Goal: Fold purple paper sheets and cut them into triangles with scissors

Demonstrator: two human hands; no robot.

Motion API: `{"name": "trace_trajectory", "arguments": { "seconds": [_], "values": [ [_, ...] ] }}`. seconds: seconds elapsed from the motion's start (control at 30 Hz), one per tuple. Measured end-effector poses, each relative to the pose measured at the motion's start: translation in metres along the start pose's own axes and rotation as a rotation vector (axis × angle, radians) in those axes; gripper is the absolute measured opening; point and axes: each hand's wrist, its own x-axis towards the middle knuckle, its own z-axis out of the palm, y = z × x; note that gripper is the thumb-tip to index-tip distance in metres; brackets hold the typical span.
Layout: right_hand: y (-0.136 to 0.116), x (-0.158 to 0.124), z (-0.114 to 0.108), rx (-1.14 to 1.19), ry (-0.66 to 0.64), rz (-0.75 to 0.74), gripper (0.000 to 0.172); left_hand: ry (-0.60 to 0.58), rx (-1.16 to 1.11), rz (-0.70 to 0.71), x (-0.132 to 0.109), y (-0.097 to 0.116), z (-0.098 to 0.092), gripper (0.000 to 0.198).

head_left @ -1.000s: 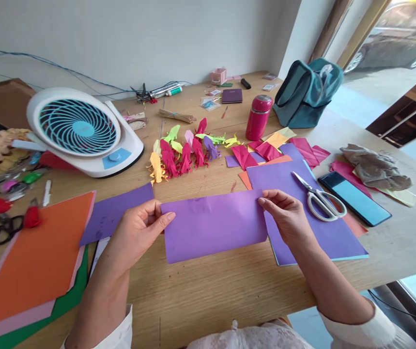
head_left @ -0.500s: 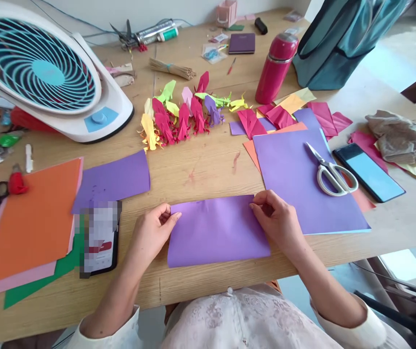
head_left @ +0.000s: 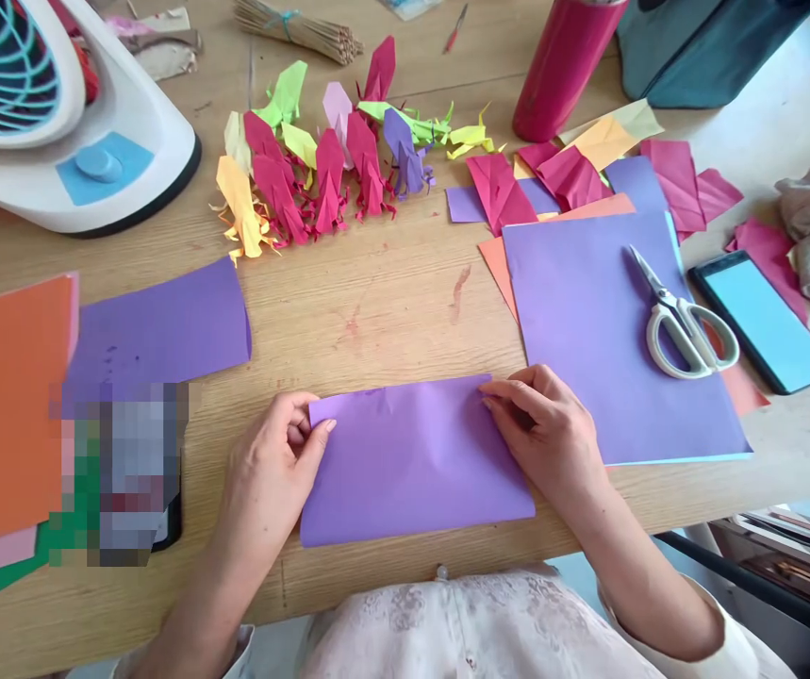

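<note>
A folded purple paper sheet (head_left: pixel 411 462) lies flat on the wooden table (head_left: pixel 376 311) near its front edge. My left hand (head_left: pixel 270 476) pinches the sheet's upper left corner, fingers closed on it. At the upper right corner my right hand (head_left: pixel 546 434) pinches the paper the same way. Both wrists rest low by the table edge.
A larger purple sheet (head_left: pixel 603 339) with white scissors (head_left: pixel 684 316) lies to the right, beside a phone (head_left: pixel 765 321). Several folded paper figures (head_left: pixel 326 160) sit behind, with a red bottle (head_left: pixel 560 66) and a white fan (head_left: pixel 57 113). Orange sheets (head_left: pixel 1 405) and another purple piece (head_left: pixel 164 330) lie left.
The view has tilted down and closer to the table. The purple sheet has been lowered onto the table, both hands still on its top corners.
</note>
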Motion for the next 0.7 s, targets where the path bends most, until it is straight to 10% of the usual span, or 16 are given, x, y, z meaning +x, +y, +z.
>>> {"name": "trace_trajectory", "arguments": {
  "seconds": [0.13, 0.37, 0.53, 0.7],
  "values": [
    [0.0, -0.001, -0.002, -0.002, -0.001, 0.0, 0.017, 0.084, 0.077, 0.3, 0.004, -0.001, -0.002, 0.036],
    [-0.001, 0.0, -0.003, -0.017, -0.006, 0.007, 0.016, -0.202, 0.142, 0.827, 0.016, -0.007, -0.005, 0.039],
    [0.0, 0.0, -0.003, -0.012, -0.007, 0.008, 0.015, -0.22, 0.28, 0.885, 0.018, 0.018, -0.011, 0.031],
    [0.001, 0.001, -0.002, -0.008, -0.015, 0.004, 0.016, -0.307, 0.603, 0.828, 0.017, 0.053, -0.011, 0.063]
  ]
}}
